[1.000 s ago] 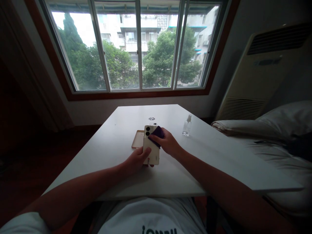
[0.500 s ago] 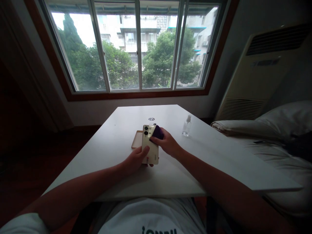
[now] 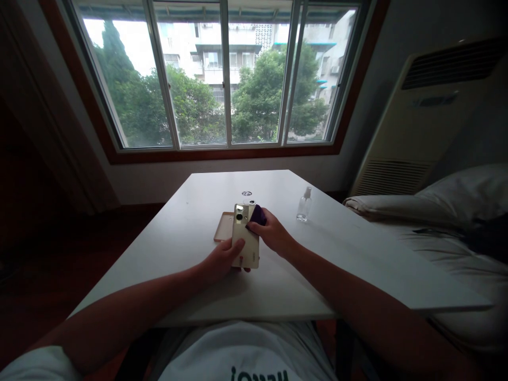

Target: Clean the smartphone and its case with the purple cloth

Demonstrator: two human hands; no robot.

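Observation:
My left hand [image 3: 222, 258] is closed round the lower left side of a pale gold smartphone [image 3: 246, 248], thumb on its back, fingertips showing beneath. The phone is held above the table, its back with the round camera lenses facing me. In my right hand [image 3: 273, 232] is a dark purple cloth [image 3: 257, 215], pinched and pressed against the phone's upper right back edge. Behind the phone, on the table, lies a phone case [image 3: 223, 227], partly hidden by the phone.
The white table [image 3: 159, 254] carries a clear spray bottle [image 3: 304, 206] to the right and a small dark-and-silver ring-shaped item [image 3: 246, 193] farther back. Beyond are a window [image 3: 226, 84], an air conditioner [image 3: 420, 116] on the right and bedding [image 3: 448, 196].
The phone has shifted very slightly right. My right hand and the cloth have moved a little toward the phone's right edge, showing more of the back beside the lenses.

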